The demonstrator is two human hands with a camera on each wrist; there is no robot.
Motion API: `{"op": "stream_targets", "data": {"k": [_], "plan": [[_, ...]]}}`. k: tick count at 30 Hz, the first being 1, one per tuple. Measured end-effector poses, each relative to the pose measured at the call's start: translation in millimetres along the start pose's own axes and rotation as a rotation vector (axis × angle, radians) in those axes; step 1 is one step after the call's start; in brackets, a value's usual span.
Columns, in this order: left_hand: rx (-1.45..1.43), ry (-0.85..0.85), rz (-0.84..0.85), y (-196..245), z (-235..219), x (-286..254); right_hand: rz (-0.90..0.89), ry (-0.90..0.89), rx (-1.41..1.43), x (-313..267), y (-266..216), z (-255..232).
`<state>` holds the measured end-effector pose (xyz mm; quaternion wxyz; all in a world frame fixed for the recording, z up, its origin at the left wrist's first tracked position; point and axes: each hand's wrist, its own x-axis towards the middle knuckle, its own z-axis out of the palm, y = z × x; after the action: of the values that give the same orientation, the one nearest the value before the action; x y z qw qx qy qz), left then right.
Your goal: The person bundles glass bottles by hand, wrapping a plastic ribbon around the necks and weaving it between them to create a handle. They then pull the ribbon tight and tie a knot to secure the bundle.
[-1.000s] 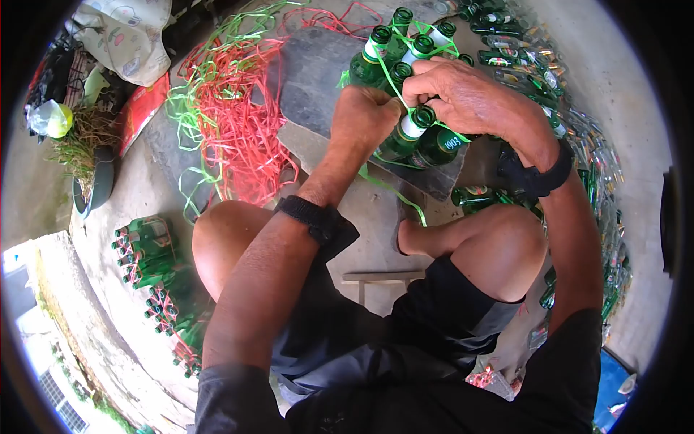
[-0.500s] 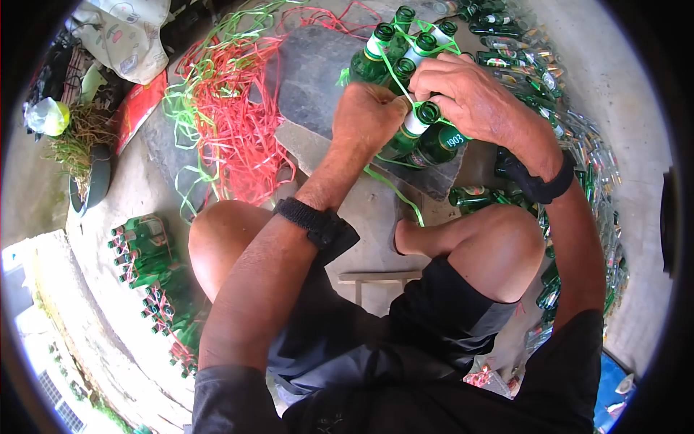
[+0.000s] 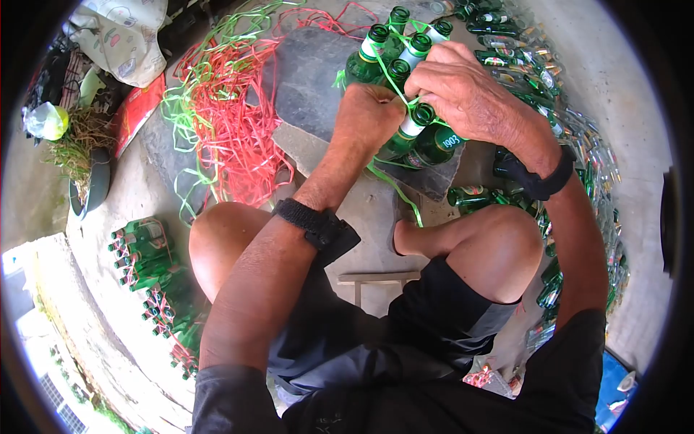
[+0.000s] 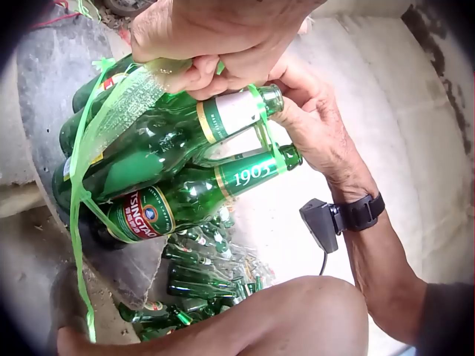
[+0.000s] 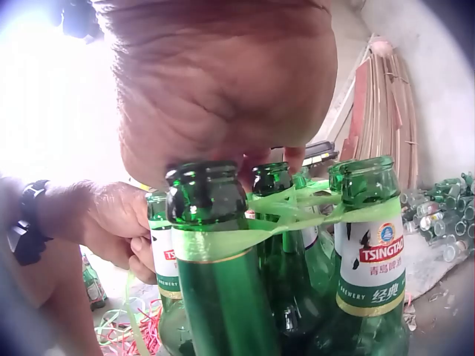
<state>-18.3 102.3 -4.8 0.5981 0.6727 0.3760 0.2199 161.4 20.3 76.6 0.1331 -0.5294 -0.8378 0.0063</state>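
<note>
Several green beer bottles stand bunched on a stone slab, a green plastic strap wound around and between their necks. My left hand is at the near left side of the bunch, fingers curled, pinching the strap. From this hand a wide strap length runs down past the bottles in the left wrist view. Over the necks on the right, my right hand bends its fingers onto the strap beside a white-labelled bottle. Its fingertips are mostly hidden behind the hand and necks.
Red and green straps lie in a tangled heap left of the slab. Many loose bottles are piled along the right. Tied bottle bundles lie at the lower left. A small wooden stool stands between the legs.
My right hand's fingers have shifted slightly up and back from the nearest bottle neck. The left hand keeps its hold at nearly the same spot, and the bottles stay standing.
</note>
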Motion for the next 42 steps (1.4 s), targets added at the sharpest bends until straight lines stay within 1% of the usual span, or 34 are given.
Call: {"op": "stream_targets", "data": {"k": [1,3,10,12,13,15,16,18,21,25,27,28,30,31,33,36,37,39,40,42], "plan": [[-0.022,0.000,-0.004,-0.3,0.4,0.1,0.001,0.000,0.000,0.6,0.9,-1.3],[-0.021,-0.017,-0.004,0.0,-1.2,0.6,-0.121,-0.029,-0.102,2.4,2.5,-6.1],[-0.005,-0.025,-0.006,5.3,-2.4,-1.4,-0.146,-0.056,-0.167,11.0,-8.2,-24.6],[0.002,-0.033,-0.019,6.3,-3.3,-1.2,-0.083,-0.131,-0.179,13.4,-14.1,-28.8],[0.009,-0.039,-0.033,7.1,-3.8,-1.2,-0.083,-0.131,-0.179,12.3,-13.6,-28.7],[0.002,-0.030,-0.026,8.4,-3.1,-3.2,-0.001,-0.120,-0.100,8.0,-9.8,-26.6],[-0.004,-0.022,-0.020,8.9,-2.8,-4.4,-0.001,-0.121,-0.101,5.8,-6.1,-25.1],[-0.012,-0.022,-0.020,9.7,-2.9,-6.1,0.058,-0.056,0.037,2.0,1.2,-22.5],[-0.007,-0.030,-0.005,9.5,-2.1,-4.1,0.092,-0.082,0.063,-1.4,1.2,-22.1],[-0.015,-0.053,0.007,2.0,0.4,1.7,0.136,-0.019,0.006,-2.3,-4.8,-23.6],[-0.004,-0.056,0.013,0.4,-0.4,2.7,0.084,-0.005,-0.122,-1.6,-9.8,-26.6],[0.006,-0.059,0.017,0.6,-0.6,2.5,0.084,-0.004,-0.123,-0.7,-10.1,-25.6],[0.005,-0.048,0.022,1.4,0.6,1.1,0.123,0.066,0.024,-0.6,-10.8,-22.5],[0.003,-0.036,0.028,2.3,1.0,0.4,0.125,0.066,0.024,-1.2,-12.4,-23.9],[0.000,-0.043,0.022,2.5,0.8,0.8,0.344,-0.027,0.252,-2.6,-16.8,-27.8],[-0.004,-0.045,0.019,2.4,0.9,0.0,0.376,-0.075,0.302,-7.0,-13.0,-27.1],[-0.005,-0.042,0.022,3.1,0.7,-0.4,0.375,-0.076,0.301,-7.4,-12.6,-25.6],[-0.006,-0.045,0.018,2.3,1.3,0.7,0.325,0.022,0.226,-8.3,-12.2,-23.0],[-0.006,-0.050,0.014,1.3,1.7,1.4,0.325,0.021,0.224,-8.4,-13.3,-25.6],[-0.025,-0.056,0.013,-0.6,2.2,2.0,0.384,-0.059,0.101,-8.6,-16.9,-32.2]]}}
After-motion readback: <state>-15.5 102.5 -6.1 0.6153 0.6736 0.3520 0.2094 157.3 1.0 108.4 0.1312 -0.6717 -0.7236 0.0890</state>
